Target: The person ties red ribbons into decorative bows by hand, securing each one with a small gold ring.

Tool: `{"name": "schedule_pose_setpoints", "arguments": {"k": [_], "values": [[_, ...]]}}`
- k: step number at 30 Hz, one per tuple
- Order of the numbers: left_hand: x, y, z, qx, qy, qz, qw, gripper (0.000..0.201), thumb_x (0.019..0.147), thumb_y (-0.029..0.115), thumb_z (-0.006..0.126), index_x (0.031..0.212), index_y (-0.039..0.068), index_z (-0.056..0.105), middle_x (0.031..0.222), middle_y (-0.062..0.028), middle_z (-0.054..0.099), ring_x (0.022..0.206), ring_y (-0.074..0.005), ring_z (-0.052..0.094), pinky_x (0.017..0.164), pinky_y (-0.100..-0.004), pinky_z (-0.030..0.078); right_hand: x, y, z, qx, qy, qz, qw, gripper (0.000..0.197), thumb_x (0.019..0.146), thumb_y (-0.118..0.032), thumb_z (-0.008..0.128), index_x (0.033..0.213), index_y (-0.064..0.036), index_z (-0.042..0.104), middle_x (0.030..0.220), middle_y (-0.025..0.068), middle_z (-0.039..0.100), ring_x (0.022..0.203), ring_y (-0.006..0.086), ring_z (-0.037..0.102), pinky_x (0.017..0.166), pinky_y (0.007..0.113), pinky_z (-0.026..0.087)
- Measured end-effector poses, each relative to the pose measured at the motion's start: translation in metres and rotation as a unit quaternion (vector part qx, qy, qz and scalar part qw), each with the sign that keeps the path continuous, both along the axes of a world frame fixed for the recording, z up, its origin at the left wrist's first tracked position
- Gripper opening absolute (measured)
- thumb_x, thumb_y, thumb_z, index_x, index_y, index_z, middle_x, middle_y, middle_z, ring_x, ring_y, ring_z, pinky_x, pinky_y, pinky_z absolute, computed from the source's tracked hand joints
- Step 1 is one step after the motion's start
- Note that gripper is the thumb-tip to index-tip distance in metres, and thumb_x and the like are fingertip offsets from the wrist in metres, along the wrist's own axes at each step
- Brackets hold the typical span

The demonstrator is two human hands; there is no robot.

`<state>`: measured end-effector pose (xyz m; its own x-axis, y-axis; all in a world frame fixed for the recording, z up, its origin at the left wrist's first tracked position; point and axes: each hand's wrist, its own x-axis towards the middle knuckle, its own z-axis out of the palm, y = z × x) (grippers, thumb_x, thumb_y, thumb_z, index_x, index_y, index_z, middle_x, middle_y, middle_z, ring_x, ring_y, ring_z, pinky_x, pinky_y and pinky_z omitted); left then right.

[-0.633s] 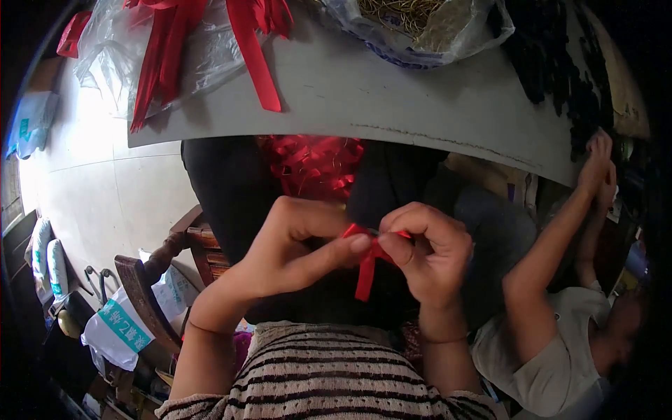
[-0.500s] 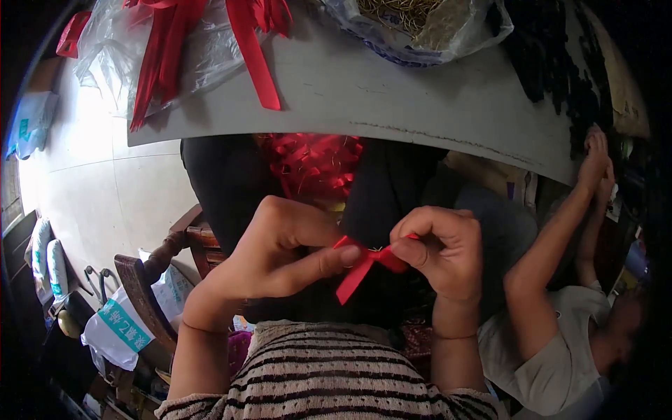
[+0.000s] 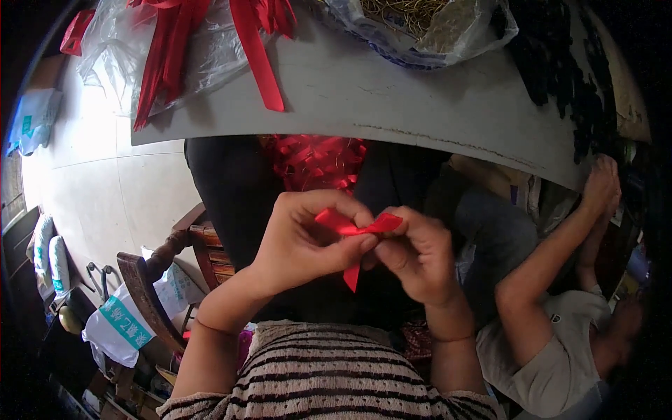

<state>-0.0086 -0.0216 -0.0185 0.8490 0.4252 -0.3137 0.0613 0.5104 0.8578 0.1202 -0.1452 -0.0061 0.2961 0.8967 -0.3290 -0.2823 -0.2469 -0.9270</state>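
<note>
Comparing this moment with the frame half a second earlier, note that your hands have drawn closer together. Your right hand (image 3: 423,255) has shifted toward your left hand (image 3: 304,238), and the red ribbon bow (image 3: 380,224) has turned: its two loops now spread to upper left and upper right, and its tail points almost straight down. In the earlier frame the tail slanted toward the lower left. At the right, the co-worker's hands (image 3: 603,183) have moved lower along the desk edge.

Check the fingers. Your left thumb and index finger are nearly closed, pinching the bow close to its knot; the left loop lies within the curve of that hand. Your right fingers are bent and close together, with the index finger against the right loop and the thumb just below it. The exact contact behind the knot is hidden.

Locate the bow between your two hands, held above your lap and apart from the desk (image 3: 308,112). Beyond it, between your legs, lies a heap of red ribbon pieces (image 3: 318,161). On the desk, find long red ribbon strips (image 3: 168,63) on a clear plastic bag (image 3: 112,56) at left and gold wire (image 3: 402,14) in another bag (image 3: 458,45).
</note>
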Motion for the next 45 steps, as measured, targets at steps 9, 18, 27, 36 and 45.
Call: {"name": "schedule_pose_setpoints", "arguments": {"k": [9,18,27,36,45], "values": [[-0.008,0.008,0.003,-0.021,0.067,-0.049,0.996,0.01,0.079,0.006,0.07,0.083,-0.002,0.065,0.07,-0.001,0.062,0.059,-0.0033,0.055,0.053,-0.016,0.043,0.009,0.007,-0.009,0.076,-0.17,-0.064,0.98,0.015,0.077,-0.008,0.071,0.08,-0.0009,0.057,0.079,0.0068,0.058,0.069,0.013,0.055,0.06,0.025,0.044],[-0.02,0.025,-0.003,0.003,0.05,-0.098,0.994,0.021,0.081,0.011,0.07,0.068,0.0,0.058,0.059,0.002,0.054,0.054,-0.0032,0.049,0.047,-0.0189,0.034,0.019,0.014,-0.005,0.008,-0.044,0.106,0.993,0.015,0.08,-0.011,0.068,0.076,0.0006,0.059,0.07,0.0045,0.057,0.064,0.0095,0.054,0.057,0.023,0.042],[-0.043,0.028,-0.025,0.365,0.118,0.097,0.919,0.022,0.076,0.003,0.068,0.097,0.003,0.064,0.093,-0.0091,0.06,0.078,-0.0146,0.058,0.061,-0.0239,0.046,-0.004,0.069,-0.024,0.14,-0.516,-0.014,0.845,0.013,0.078,-0.012,0.067,0.085,-0.0025,0.062,0.079,0.0088,0.061,0.067,0.0241,0.06,0.056,0.034,0.048],[-0.054,0.023,-0.013,0.376,0.108,0.097,0.915,0.019,0.074,-0.008,0.061,0.09,0.001,0.064,0.088,-0.0115,0.062,0.08,-0.0217,0.061,0.069,-0.0272,0.049,0.006,0.112,-0.026,0.225,-0.741,0.074,0.628,0.02,0.074,-0.013,0.066,0.089,-0.0009,0.062,0.075,0.0042,0.053,0.066,0.0202,0.057,0.05,0.03,0.044],[-0.042,0.028,-0.006,0.368,0.08,0.044,0.925,0.009,0.084,0.0,0.058,0.089,-0.002,0.064,0.083,-0.0117,0.063,0.074,-0.0193,0.062,0.067,-0.0268,0.049,0.02,0.108,-0.02,0.215,-0.647,0.055,0.73,0.018,0.067,-0.003,0.071,0.083,-0.0029,0.062,0.075,0.0076,0.054,0.064,0.0242,0.056,0.053,0.033,0.044]]}}
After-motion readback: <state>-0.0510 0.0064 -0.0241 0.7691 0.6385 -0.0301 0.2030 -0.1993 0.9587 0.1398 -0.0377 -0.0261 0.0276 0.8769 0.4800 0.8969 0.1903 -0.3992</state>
